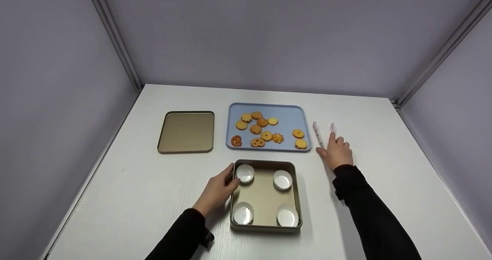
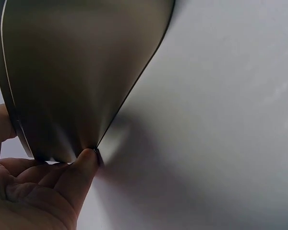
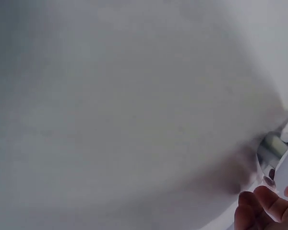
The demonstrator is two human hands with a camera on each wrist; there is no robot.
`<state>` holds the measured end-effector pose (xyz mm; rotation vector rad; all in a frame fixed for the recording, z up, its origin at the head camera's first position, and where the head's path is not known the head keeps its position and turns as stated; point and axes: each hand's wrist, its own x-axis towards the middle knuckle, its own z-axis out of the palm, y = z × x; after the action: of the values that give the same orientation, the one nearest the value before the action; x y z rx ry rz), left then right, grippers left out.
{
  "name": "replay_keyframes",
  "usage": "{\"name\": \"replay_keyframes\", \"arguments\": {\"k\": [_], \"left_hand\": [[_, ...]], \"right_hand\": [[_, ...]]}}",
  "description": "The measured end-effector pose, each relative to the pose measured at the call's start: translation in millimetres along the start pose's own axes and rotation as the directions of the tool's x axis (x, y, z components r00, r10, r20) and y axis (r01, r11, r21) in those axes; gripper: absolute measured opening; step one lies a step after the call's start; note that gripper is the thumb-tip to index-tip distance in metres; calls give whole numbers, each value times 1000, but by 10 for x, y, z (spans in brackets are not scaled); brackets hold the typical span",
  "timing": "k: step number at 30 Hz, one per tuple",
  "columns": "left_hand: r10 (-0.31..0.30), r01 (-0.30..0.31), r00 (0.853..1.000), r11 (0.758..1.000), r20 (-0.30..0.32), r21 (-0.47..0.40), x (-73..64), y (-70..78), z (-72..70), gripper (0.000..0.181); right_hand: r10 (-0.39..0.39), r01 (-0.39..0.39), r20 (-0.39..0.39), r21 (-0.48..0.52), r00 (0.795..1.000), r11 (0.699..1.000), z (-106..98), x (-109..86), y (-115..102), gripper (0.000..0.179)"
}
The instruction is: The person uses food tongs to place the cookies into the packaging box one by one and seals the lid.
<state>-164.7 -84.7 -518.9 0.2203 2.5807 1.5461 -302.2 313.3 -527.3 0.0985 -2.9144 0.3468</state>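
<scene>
A gold-coloured square tin (image 1: 262, 192) stands near the front of the table with white fluted baking cups (image 1: 283, 180) in its corners. My left hand (image 1: 216, 192) grips the tin's left wall, thumb over the rim and fingers outside. In the left wrist view, the fingers (image 2: 81, 172) lie against the tin's (image 2: 81, 72) lower edge. My right hand (image 1: 338, 152) is at a pair of pale tongs (image 1: 317, 133), thumb by one arm and forefinger by the other. Several fingertips (image 3: 264, 196) appear loosely bent in the right wrist view; the palm hides the tongs' near end.
Behind the tin, a blue tray (image 1: 292, 115) bears several cookies of different shapes and a pretzel (image 1: 236, 140). A flat gold-coloured lid or shallow tray (image 1: 186, 133) lies to its left. Grey panels (image 1: 250, 37) enclose the white table (image 1: 134, 190) at the back and sides.
</scene>
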Motion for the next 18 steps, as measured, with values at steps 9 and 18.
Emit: {"name": "replay_keyframes", "arguments": {"k": [9,18], "left_hand": [[10,-10,1000,1000,6,-16,-1,-11,9,64],[0,0,1000,1000,8,-19,-7,-11,7,63]], "right_hand": [[84,-83,-2,77,996,994,-5,27,-16,51],[96,-105,55,223,994,969,-225,5,34,45]]}}
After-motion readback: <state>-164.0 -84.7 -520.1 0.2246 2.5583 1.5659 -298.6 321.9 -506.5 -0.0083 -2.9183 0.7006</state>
